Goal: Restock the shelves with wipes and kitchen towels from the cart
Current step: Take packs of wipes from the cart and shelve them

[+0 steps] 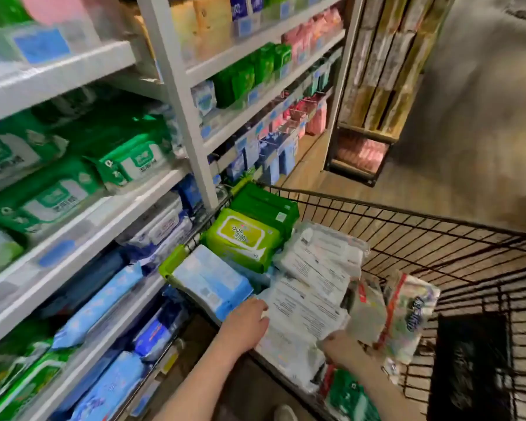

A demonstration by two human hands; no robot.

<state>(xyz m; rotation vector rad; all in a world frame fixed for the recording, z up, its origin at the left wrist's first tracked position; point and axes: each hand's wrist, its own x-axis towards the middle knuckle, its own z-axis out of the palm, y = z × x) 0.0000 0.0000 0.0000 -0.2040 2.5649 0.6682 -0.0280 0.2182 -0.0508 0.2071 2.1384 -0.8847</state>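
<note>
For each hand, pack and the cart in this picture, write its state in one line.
left hand: gripping the white pack's left edge
right hand: gripping the white pack's right edge
white pack: held in the cart
lime-green wipes pack: lying flat, lid shut
blue pack: lying tilted
cart: partly loaded

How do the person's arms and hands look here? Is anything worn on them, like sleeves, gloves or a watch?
Both forearms are bare as far as the picture shows: no sleeve reaches into view. The left hand and the right hand wear no gloves. No watch, bracelet or ring can be seen, though the fingers are partly hidden by packs.
</note>
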